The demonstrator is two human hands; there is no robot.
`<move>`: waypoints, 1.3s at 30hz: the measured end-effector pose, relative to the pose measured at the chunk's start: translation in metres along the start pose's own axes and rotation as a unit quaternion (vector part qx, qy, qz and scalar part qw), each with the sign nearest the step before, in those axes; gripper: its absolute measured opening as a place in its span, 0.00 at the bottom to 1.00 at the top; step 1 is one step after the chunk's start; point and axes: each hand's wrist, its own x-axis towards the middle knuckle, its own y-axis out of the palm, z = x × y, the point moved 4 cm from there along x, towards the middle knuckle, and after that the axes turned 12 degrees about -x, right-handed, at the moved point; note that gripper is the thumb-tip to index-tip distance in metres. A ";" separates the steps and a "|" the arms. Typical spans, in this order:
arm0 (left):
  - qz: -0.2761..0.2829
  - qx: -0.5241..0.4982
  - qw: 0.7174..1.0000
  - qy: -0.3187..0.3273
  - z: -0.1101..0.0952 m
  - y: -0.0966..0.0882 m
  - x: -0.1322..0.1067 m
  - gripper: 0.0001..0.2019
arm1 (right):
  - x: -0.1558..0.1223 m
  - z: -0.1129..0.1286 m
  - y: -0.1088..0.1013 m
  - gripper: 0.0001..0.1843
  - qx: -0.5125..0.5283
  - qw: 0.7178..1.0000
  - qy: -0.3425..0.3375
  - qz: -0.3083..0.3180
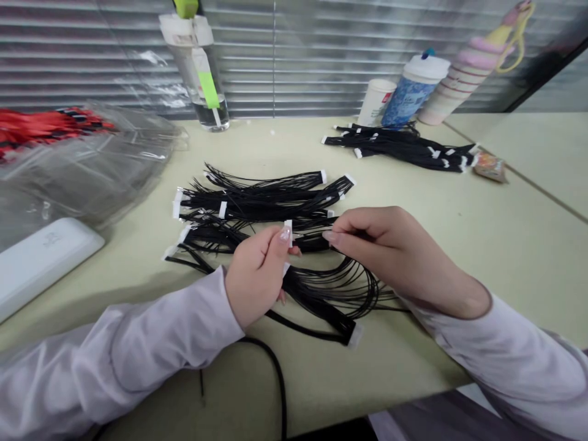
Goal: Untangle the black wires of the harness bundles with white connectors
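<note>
My left hand (260, 272) is closed, its thumb pressing on a small white connector (288, 225). To its right, thumb and forefinger of my right hand (386, 245) pinch a thin black wire near the connector. Below both hands hangs a fan of black wires (331, 285), which curves round to the right. A black cable with a white end plug (355, 335) lies under that fan. Just beyond my hands, several bundles of black wire harnesses (257, 199) with white connectors lie side by side. My palms hide part of the wires.
Clear plastic bags (105, 171) with red wires (46, 130) lie left, near a white case (48, 260). A clear bottle (197, 73), a blue cup (411, 92) and a pink umbrella-like item (473, 67) line the back. More black harnesses (399, 147) lie back right.
</note>
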 end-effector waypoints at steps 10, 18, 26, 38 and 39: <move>0.001 0.010 1.000 -0.008 -0.001 0.001 -0.002 0.18 | 0.003 0.000 0.004 0.13 0.010 1.000 -0.026 0.006; 0.038 0.056 0.997 0.022 -0.005 0.002 -0.004 0.17 | 0.005 0.010 0.010 0.08 -0.022 0.986 -0.145 -0.080; 0.049 0.074 0.996 0.029 -0.006 0.002 -0.004 0.17 | 0.007 0.013 0.019 0.09 -0.005 0.985 -0.135 -0.104; -0.002 0.008 0.999 -0.046 0.002 -0.001 0.003 0.19 | 0.021 -0.029 -0.004 0.32 -0.290 0.939 -0.132 -0.128; -0.002 0.009 0.999 -0.043 0.002 -0.001 0.003 0.19 | 0.023 -0.030 -0.007 0.30 -0.328 0.922 -0.124 -0.161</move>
